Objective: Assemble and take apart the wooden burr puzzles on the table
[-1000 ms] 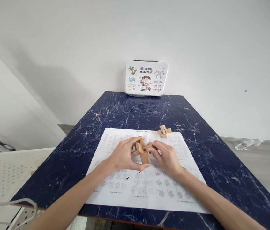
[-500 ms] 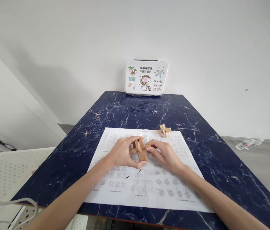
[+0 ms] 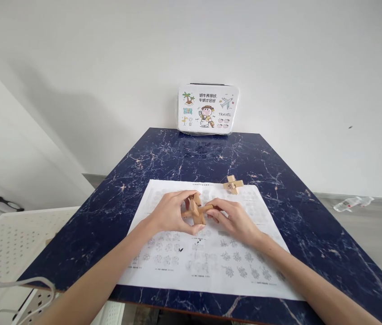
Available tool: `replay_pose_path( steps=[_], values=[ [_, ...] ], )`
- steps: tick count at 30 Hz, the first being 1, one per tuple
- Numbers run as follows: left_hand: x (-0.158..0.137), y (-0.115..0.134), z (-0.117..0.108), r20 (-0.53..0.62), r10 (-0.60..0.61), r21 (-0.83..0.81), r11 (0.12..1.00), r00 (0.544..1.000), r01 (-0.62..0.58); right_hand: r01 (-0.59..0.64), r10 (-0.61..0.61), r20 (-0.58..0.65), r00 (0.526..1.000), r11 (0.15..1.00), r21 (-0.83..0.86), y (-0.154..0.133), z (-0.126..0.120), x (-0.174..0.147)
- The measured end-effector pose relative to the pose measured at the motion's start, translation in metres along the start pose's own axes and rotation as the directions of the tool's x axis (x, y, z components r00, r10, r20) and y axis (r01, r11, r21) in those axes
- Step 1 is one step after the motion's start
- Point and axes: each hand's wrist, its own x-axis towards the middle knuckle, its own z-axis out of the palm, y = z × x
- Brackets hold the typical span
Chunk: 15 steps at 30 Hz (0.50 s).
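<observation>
Puzzle [image 3: 196,211] of crossed wooden bars sits between both hands, just above the sheet [image 3: 207,257], near the sheet's far middle. Left hand [image 3: 170,214] curls around its left side, thumb under and fingers over the top, closed on the wood. Right hand [image 3: 233,219] pinches the bar that sticks out to the right, fingers bent and closed on it. Both forearms come in from the near edge and rest low over the paper.

Room for moving: the sheet lies flat with bare printed paper near and to either side of the hands. A second puzzle [image 3: 233,184] stands at the sheet's far right corner, well apart from the right hand. Beyond the sheet the far half of the table [image 3: 313,234] is bare up to a tin [image 3: 207,109] that leans on the wall at the far edge. Table edges drop off left and right; the near edge lies just past the sheet.

The tabletop is dark blue marble with pale veins. Left of it, lower, is a white perforated crate [image 3: 11,239] with a cable [image 3: 18,285] looped over it. Right, on the grey floor by the wall, lies a bottle [image 3: 348,204]. The walls are plain white.
</observation>
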Motion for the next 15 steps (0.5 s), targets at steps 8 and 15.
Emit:
replay_pose_path(
  steps=[8, 15],
  values=[
    [-0.0014, -0.0063, 0.0022, -0.047, 0.119, 0.07, 0.991, 0.992, -0.116, 0.005, -0.006, 0.029, 1.0, 0.999, 0.037, 0.0027, -0.0016, 0.0006],
    [-0.0017, -0.0055, 0.0036, -0.227, 0.33, 0.285, 0.922, 0.916, -0.262, -0.014, 0.019, -0.024, 1.0, 0.979, 0.203, 0.0051, 0.0052, 0.001]
  ],
)
